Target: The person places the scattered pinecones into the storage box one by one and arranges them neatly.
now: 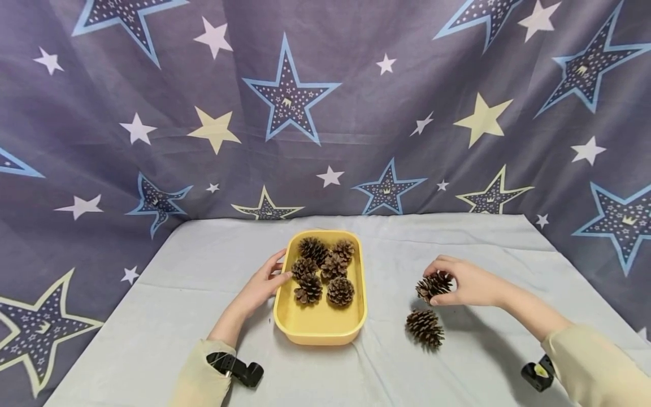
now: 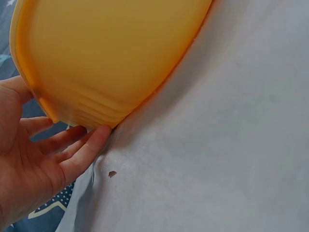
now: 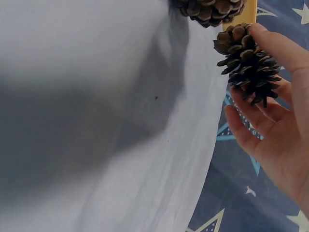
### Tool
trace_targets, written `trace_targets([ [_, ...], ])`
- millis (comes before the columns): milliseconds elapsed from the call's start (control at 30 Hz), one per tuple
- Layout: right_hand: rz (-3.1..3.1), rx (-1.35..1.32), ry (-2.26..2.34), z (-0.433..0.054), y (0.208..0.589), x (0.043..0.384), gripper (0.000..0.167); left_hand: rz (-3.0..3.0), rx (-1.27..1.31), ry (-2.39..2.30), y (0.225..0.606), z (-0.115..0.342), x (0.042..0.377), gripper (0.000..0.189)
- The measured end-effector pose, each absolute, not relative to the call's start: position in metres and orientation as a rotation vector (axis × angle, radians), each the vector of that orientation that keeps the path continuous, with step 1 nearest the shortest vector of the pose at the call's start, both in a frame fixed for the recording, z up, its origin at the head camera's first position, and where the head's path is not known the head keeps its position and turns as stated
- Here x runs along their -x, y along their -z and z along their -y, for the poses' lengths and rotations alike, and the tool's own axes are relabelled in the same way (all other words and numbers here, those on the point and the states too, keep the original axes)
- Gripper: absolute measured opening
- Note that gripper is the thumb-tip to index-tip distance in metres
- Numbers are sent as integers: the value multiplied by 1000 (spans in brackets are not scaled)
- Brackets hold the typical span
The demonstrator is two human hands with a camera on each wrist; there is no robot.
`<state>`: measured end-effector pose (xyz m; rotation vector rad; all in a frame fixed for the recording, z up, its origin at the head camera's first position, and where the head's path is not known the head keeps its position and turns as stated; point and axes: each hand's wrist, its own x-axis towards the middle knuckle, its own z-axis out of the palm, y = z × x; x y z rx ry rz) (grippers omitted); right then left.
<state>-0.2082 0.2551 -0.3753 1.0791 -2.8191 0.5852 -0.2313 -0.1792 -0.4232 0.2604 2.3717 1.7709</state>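
A yellow plastic tub (image 1: 320, 338) stands on the cloth-covered table, with several brown pine cones (image 1: 334, 265) inside, mostly toward its far end. My left hand (image 1: 260, 289) holds the tub's left side, thumb at the rim and fingers against the outer wall; the left wrist view shows the fingertips (image 2: 102, 135) low on that wall. To the right of the tub, my right hand (image 1: 475, 282) grips a pine cone (image 3: 248, 65) between thumb and fingers. Just nearer to me, another pine cone (image 1: 425, 329) lies on the cloth.
A pale grey cloth (image 1: 168, 333) covers the table. Behind it hangs a dark purple curtain (image 1: 356, 130) printed with stars. Black wrist straps (image 1: 235, 368) sit on both forearms. A small dark crumb (image 2: 112, 173) lies on the cloth by the tub.
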Motion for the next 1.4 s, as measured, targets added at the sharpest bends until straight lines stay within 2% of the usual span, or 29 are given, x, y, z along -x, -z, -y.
trace_targets([
  [833, 2687, -1127, -651, -184, 363, 213, 45, -2369, -248, -1758, 426, 180, 233, 64],
  [1167, 2671, -1175, -702, -154, 362, 210, 52, -2339, -252, -1755, 406, 176, 223, 65],
  [1400, 2648, -1127, -725, -143, 357, 210, 53, -2380, -255, -1738, 420, 180, 232, 64],
])
